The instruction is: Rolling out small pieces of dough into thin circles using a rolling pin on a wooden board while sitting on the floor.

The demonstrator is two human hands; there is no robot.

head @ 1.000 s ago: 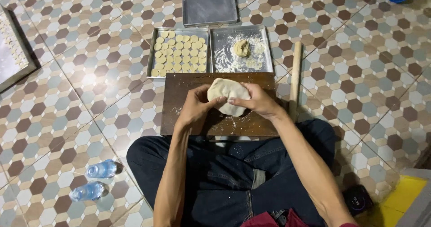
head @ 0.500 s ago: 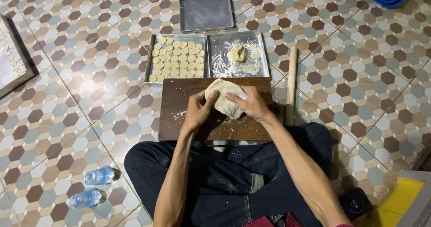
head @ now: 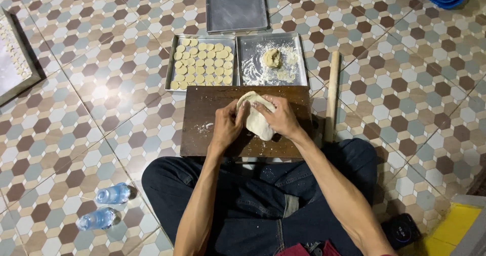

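Two hands at work on one dough sheet, centre of frame, over a dark wooden board on the tiled floor.

Left to right:
- Lower left: two water bottles. Keep clear.
- Left hand: closed on the dough's left edge. Grip lightly; avoid tearing.
- Right hand: closed over the dough's upper right edge. Fold evenly, matching the left.
- Upper centre: tray of dough discs, then floured tray just beyond the board.
- Right of board: rolling pin, within reach.
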